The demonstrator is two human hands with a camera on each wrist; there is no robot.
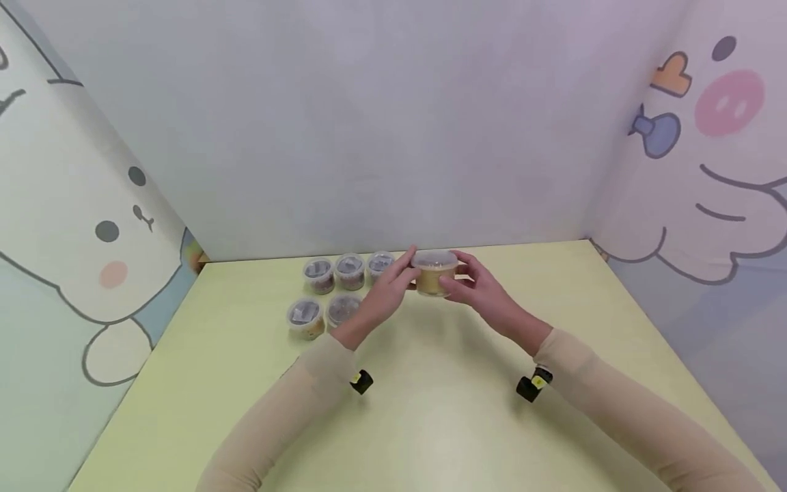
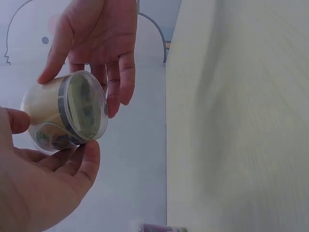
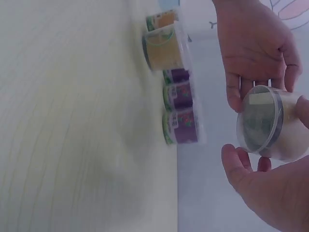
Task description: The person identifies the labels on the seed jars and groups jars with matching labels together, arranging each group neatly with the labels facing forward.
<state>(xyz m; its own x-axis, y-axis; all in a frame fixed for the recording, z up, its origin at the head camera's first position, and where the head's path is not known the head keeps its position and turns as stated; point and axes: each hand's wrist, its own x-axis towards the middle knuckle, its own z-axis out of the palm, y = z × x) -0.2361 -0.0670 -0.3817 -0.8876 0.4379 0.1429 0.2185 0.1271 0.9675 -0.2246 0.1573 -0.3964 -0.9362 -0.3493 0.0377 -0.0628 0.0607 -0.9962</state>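
— Clear plastic cup (image 1: 434, 272), tan inside, sits mid-frame above the table (image 1: 430, 410); left hand (image 1: 387, 290) and right hand (image 1: 476, 287) both curl fingers round it.

— I'd keep it level (lid looks loose) and clear of the five cups (image 1: 335, 290) at left.

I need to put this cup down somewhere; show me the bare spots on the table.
Both hands, left hand and right hand, hold the lidded cup above the table. Bare: the wide near stretch between the sleeves, and the right side toward the pig wall. Crowded: the far left, where five cups cluster.
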